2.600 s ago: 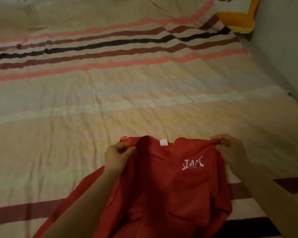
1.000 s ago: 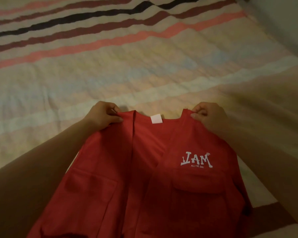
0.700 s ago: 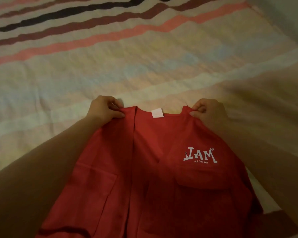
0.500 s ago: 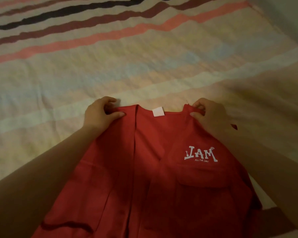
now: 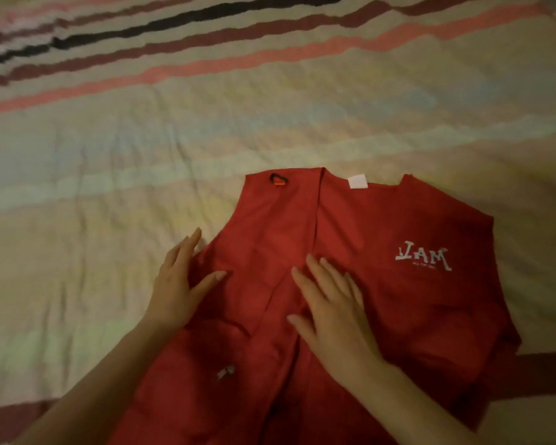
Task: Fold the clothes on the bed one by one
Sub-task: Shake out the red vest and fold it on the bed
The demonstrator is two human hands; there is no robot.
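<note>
Red vest (image 5: 382, 300) lies face up on the bed (image 5: 142, 139), lower centre to right of the frame, neck end toward the top, hem running off the bottom edge. White tag (image 5: 357, 181) at the collar, white "JAM" print (image 5: 423, 259) on the chest panel at right, a small black-and-red loop (image 5: 278, 180) near the shoulder at upper centre, a small metal bit (image 5: 225, 371) (zip pull or snap, can't tell) lower down on the left panel.

My left hand (image 5: 180, 284) is flat at the vest's left edge, fingers straight and together, thumb splayed onto the cloth; gripping nothing, just pressing. My right hand (image 5: 334, 313) is flat too, fingers spread, palm down across the front opening in the middle; nothing pinched there either.

Step, as I read it: spreading and smoothing the vest before the first fold. No fold made yet; both front panels lie open-ish, with some creases near the centre seam and around the pocket at right.

Next move calls for closing the two front edges neatly, pressing the wrinkles outward, then gripping one side edge (shoulder plus hem, likely) and bringing it over the middle. Thin cloth, so it could bunch under my palms if I drag instead of lift. No other clothes in frame, so how much of the pile remains I can't tell.
</note>
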